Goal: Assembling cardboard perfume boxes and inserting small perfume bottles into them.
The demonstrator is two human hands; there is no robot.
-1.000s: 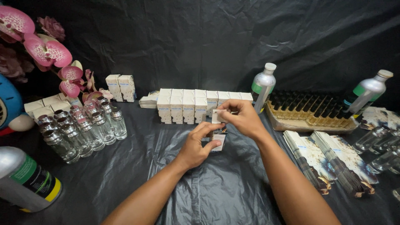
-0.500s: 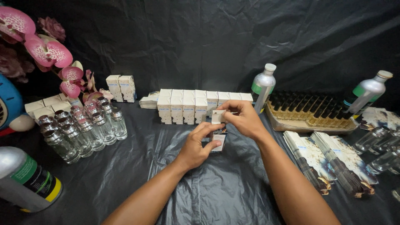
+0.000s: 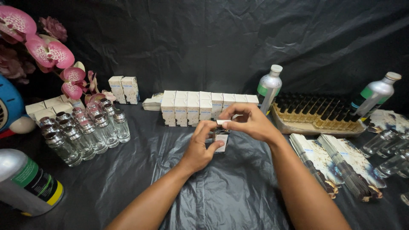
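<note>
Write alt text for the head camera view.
Two bare hands, left hand and right hand, hold a small white box together above a black plastic sheet. Behind stands a row of white boxes; clear glass bottles stand at left, a tray of dark vials at right.

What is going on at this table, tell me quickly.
A person is working with both bare hands over a table covered in black plastic sheet. The left hand holds a small white box from below, and the right hand pinches its top flap. Behind stands a row of white boxes. Clear glass bottles stand at the left, a tray of dark vials at the right.
</note>
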